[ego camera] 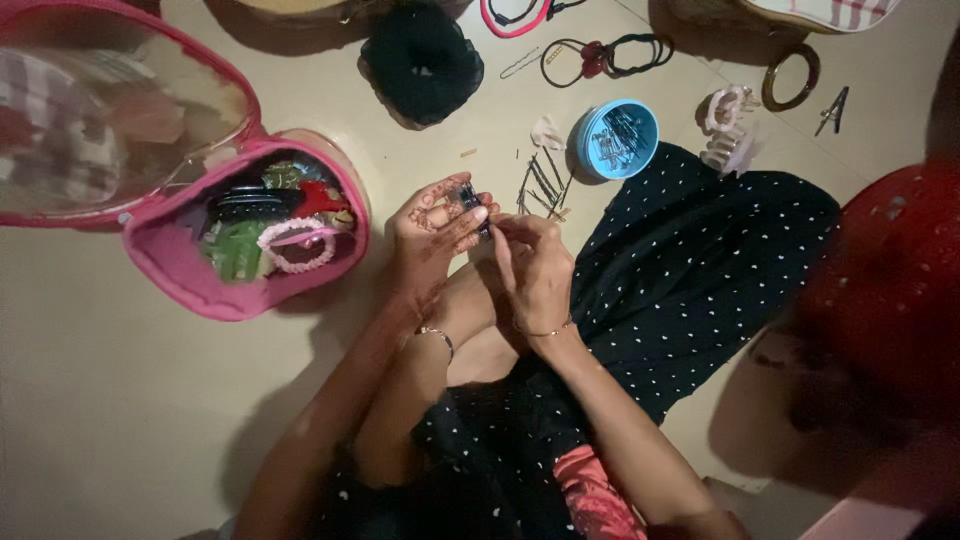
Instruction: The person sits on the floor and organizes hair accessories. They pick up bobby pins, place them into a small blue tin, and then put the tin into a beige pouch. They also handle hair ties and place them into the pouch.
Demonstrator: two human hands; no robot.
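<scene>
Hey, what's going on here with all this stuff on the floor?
A person sitting on the floor holds a small dark hair clip between both hands: the left hand cups it while the right hand pinches at it. Beside them an open pink pouch holds more hair accessories. Loose bobby pins, a blue round tin, a black scrunchie and a pale claw clip lie nearby.

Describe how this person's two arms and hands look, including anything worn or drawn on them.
Both forearms are bare, with no sleeves showing. The left hand carries dark henna patterns across its back and down onto the fingers. A thin metal bangle circles the left wrist. The right hand shows no such patterns from here and wears a slim gold-coloured bracelet at the wrist.
</scene>
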